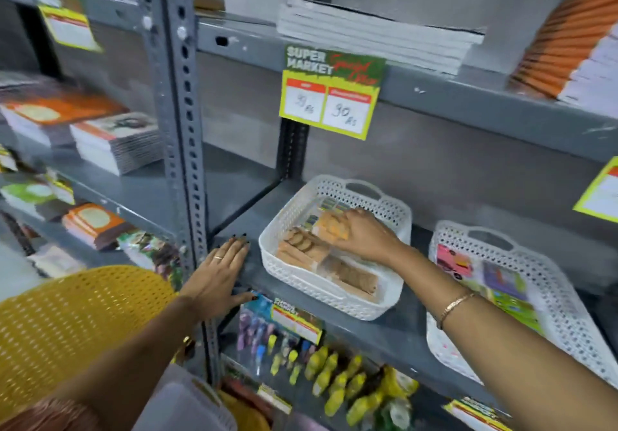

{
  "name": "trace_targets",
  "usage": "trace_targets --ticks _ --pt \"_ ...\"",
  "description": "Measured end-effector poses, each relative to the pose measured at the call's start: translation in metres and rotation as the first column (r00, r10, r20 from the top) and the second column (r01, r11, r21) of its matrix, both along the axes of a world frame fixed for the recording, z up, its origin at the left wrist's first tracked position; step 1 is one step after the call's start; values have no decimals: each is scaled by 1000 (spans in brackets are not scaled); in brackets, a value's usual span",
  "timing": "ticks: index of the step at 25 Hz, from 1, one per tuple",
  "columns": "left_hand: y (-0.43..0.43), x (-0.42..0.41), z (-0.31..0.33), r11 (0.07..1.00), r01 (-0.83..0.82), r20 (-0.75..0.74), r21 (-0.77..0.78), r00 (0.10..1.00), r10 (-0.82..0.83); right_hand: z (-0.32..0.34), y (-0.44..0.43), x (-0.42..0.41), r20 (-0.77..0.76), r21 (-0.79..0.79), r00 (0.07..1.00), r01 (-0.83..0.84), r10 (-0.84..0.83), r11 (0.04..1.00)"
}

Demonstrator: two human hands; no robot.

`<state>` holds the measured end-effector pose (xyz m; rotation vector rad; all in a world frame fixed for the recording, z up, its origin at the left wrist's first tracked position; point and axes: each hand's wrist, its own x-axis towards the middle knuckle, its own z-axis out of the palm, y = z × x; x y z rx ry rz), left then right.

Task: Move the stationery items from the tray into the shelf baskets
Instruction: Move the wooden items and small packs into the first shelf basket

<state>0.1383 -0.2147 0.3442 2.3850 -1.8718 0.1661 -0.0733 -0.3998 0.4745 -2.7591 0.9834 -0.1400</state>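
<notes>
The whole picture is a bit blurry. The right hand (pixel 363 235) is down in the white basket (pixel 302 280) on the grey shelf (pixel 394 333), lying over an orange pack (pixel 329 228), so part of the pack is hidden. I cannot tell if the fingers grip it. Brown packs (pixel 337 272) fill the front of this basket. The left hand (pixel 219 275) lies flat and open on the shelf edge, holding nothing, just beside the basket. A second white basket (pixel 565 317) with colourful packs sits near on the right, partly hidden by the right arm. Bare shelf shows between the two baskets.
</notes>
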Motion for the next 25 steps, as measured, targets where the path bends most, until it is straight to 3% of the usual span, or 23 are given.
trace_targets --ticks 4,20,22,25 --pt "-19 9 -7 999 9 -8 44 1000 -9 -34 -17 -33 -213 66 977 -5 19 998" --pt "-23 9 -27 1000 0 -24 28 1000 1 -66 -20 -38 -223 95 971 -60 80 994" --pt "-23 8 -25 999 -12 -5 52 1000 13 -57 -17 -34 -171 81 984 -45 58 996" --pt "-14 5 -22 999 -23 -4 23 1000 23 -33 -3 -16 43 -23 997 -63 64 998"
